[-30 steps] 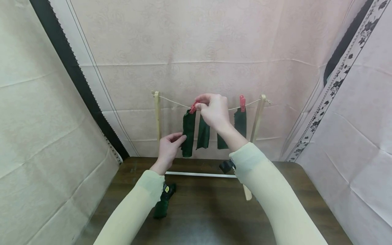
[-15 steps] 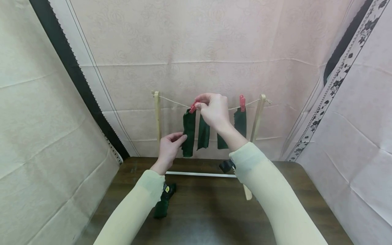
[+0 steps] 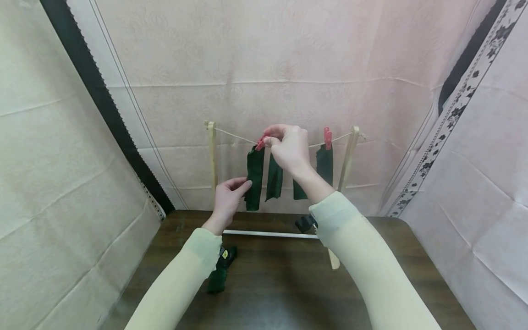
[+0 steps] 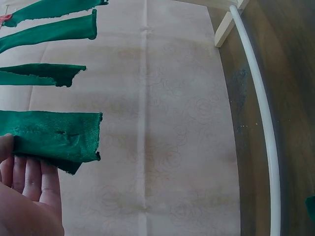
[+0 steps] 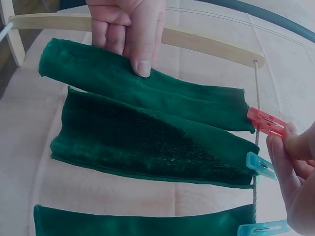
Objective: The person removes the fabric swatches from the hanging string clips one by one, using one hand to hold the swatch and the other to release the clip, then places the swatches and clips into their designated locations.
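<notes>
My right hand (image 3: 293, 149) pinches a red clothespin (image 5: 266, 121) on the string line (image 3: 235, 136), with its jaws at the top corner of a dark green cloth strip (image 3: 255, 178). Lower down, my left hand (image 3: 228, 197) holds that strip's left edge between thumb and fingers. In the right wrist view, a second green strip (image 5: 147, 142) hangs alongside under a light-blue clothespin (image 5: 261, 165). Another strip (image 5: 142, 223) has a blue clothespin (image 5: 263, 228) too. At the line's right end, a red clothespin (image 3: 327, 137) grips one more strip (image 3: 324, 165).
Two wooden posts, a left one (image 3: 212, 153) and a right one (image 3: 348, 158), carry the line. A white rod (image 3: 268, 234) runs low between them. Another green cloth (image 3: 217, 279) lies on the brown table (image 3: 280, 284) beneath my left wrist. Pale fabric walls (image 3: 268, 55) surround the table.
</notes>
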Demonstrator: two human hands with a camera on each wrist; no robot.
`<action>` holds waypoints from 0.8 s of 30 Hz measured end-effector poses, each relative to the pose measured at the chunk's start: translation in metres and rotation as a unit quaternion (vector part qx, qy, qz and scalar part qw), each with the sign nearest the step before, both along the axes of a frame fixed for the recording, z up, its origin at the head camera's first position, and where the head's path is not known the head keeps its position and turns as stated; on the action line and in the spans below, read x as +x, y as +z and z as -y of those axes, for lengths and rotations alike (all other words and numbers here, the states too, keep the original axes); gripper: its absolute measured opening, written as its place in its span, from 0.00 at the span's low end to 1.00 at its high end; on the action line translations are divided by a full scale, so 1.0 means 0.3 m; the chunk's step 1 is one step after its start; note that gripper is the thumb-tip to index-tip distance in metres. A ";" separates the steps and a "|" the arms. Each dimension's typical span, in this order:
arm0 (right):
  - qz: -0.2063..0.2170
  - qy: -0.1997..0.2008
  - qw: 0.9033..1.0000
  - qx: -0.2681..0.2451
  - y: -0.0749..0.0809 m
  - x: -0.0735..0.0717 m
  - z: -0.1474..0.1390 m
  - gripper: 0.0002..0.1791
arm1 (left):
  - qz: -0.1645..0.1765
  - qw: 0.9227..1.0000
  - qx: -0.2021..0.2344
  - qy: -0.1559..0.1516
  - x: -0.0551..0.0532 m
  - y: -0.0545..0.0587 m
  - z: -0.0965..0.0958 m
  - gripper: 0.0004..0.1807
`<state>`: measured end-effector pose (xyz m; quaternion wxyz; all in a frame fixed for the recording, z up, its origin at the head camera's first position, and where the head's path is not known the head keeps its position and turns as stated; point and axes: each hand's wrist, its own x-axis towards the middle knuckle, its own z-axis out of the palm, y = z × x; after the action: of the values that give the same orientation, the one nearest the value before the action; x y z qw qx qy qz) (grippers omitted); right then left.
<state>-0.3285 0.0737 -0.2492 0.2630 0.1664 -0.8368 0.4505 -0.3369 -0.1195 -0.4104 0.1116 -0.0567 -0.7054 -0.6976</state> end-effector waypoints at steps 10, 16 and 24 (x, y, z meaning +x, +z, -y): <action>-0.014 0.003 1.000 -0.014 0.004 -0.003 -0.005 0.07 | -0.007 1.000 0.001 -0.002 -0.005 0.003 -0.008 0.17; -0.017 0.013 0.999 -0.029 0.005 0.000 -0.008 0.07 | -0.003 1.000 0.000 0.004 -0.010 -0.004 -0.016 0.17; -0.020 0.033 0.998 -0.057 -0.003 0.007 -0.012 0.07 | 0.005 1.000 -0.006 0.000 0.008 -0.018 -0.024 0.16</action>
<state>-0.3265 0.0773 -0.2499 0.2733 0.1879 -0.7985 0.5024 -0.3343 -0.1122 -0.4159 0.1080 -0.0540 -0.7105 -0.6933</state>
